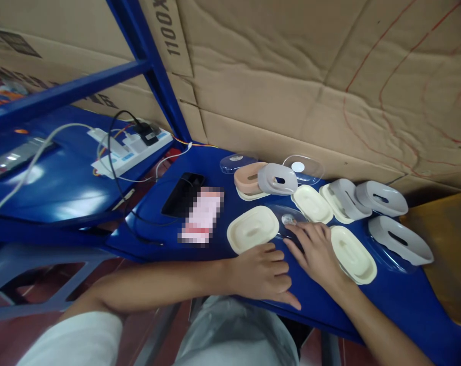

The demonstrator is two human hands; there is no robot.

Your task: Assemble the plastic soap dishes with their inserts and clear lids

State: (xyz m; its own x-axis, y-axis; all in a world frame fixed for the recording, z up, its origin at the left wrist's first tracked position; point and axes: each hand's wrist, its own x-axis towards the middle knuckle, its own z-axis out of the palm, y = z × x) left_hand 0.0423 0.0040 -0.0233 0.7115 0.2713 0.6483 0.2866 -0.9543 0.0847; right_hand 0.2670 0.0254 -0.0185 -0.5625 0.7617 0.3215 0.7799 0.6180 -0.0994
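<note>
My right hand reaches over a clear plastic lid bearing a round pale sticker. Its index finger is at the sticker, the thumb apart from it; whether it presses down is unclear. My left hand is at the table's front edge, back up, fingers curled and thumb sticking out; its palm is hidden. Just beyond it sits a cream oval tray. Another cream tray lies right of my right hand, and a third cream piece stands behind it.
Grey slotted oval pieces stand at the right, near a brown box. A peach piece and clear lids line the cardboard wall. Left are a black phone, a blurred pink item and a power strip with cables.
</note>
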